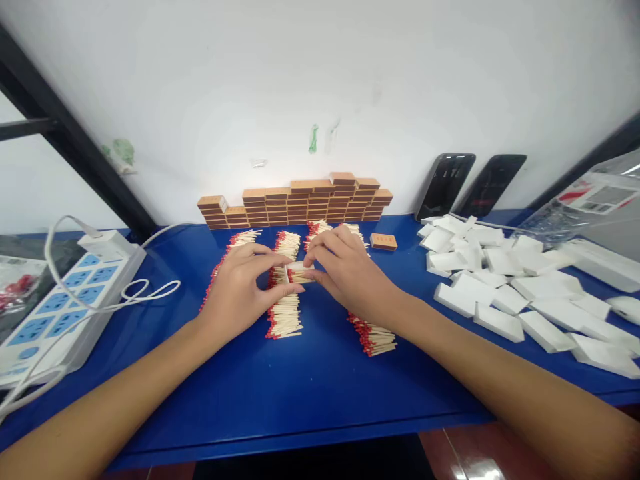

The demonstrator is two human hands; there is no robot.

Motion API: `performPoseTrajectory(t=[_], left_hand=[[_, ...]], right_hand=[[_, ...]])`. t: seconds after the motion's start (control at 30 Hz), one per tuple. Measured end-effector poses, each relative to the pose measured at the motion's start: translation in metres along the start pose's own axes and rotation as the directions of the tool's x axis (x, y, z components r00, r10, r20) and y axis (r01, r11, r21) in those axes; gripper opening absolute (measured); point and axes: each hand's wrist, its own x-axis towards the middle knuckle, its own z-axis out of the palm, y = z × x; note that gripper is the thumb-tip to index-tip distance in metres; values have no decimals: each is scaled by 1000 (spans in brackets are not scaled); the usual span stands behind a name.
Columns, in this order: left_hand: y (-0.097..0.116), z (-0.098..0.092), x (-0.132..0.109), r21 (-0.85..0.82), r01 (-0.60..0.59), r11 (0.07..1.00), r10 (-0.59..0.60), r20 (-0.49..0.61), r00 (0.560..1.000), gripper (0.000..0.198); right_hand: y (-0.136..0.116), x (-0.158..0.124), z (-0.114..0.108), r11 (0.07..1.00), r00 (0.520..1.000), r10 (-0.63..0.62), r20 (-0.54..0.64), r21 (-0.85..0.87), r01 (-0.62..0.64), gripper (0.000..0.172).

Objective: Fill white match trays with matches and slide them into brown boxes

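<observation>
A small white matchbox tray (300, 265) with red-tipped matches in it is held between my two hands. My left hand (239, 281) is closed on its left end, thumb below and index finger above. On the right end, the fingers and thumb of my right hand (353, 270) grip it. Beneath and around my hands, rows of loose matches (286, 313) lie on the blue table; my hands hide parts of them. Another match row (374, 335) shows below my right wrist. One closed matchbox (383, 241) lies just beyond my right hand.
Stacked matchboxes (300, 203) line the wall. Many white trays (500, 287) are heaped at the right, with two phones (445, 183) leaning behind them. A power strip (70, 300) with a white cable occupies the left; a plastic bag (590, 200) is far right.
</observation>
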Motion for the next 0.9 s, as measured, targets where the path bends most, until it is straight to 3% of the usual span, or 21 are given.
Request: performPoseTrajectory(t=[0.23, 0.5, 0.6, 0.7, 0.8, 0.9], left_hand=[[-4, 0, -1, 3, 0, 1000, 0, 4, 1000, 38], [-3, 1, 0, -19, -5, 1000, 5, 20, 1000, 39], [-4, 0, 0, 7, 24, 1000, -25, 21, 999, 38], [-6, -1, 1, 69, 126, 990, -127, 8, 992, 40], [-8, -1, 1, 112, 212, 971, -211, -18, 977, 42], [-8, -2, 2, 116, 218, 969, -217, -23, 976, 42]], right_hand=[[3, 0, -8, 995, 1000, 6, 10, 103, -7, 6], [4, -1, 2, 965, 998, 25, -55, 263, -9, 8], [10, 0, 1, 969, 996, 18, -86, 247, 4, 12], [23, 2, -5, 983, 988, 106, -111, 158, -88, 15], [37, 1, -10, 960, 960, 280, 21, 12, -281, 18], [43, -2, -9, 917, 894, 398, 206, -103, -385, 26]])
